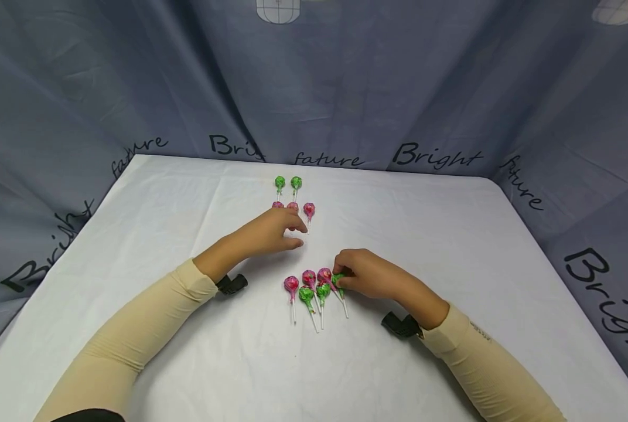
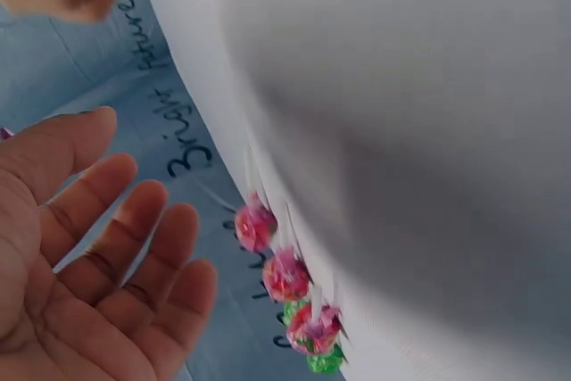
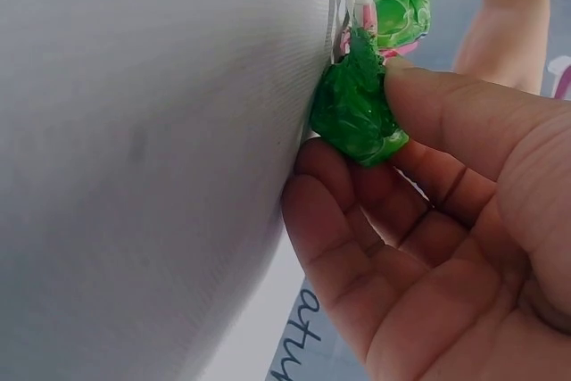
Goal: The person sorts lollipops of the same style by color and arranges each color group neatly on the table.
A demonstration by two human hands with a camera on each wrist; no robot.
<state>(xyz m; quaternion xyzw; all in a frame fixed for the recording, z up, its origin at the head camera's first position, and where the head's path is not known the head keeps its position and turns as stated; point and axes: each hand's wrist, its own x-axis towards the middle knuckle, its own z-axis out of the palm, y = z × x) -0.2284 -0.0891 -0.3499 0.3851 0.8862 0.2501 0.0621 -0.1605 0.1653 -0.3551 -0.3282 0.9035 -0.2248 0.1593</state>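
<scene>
Lollipop [image 3: 352, 109], green, pinched in right hand [image 1: 369, 272], left hand [image 1: 269, 231] loosely spread near pink lollipops [image 1: 309, 209]

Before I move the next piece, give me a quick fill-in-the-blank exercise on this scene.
1. The right hand pinches a lollipop whose wrapper is coloured ____.
2. Beyond the left hand, the farthest row has ____ green lollipops.
3. In the row just in front of those, all three lollipops have wrappers coloured ____.
4. Everything lies on a tabletop coloured ____.

Missing words: green; two; pink; white.
</scene>
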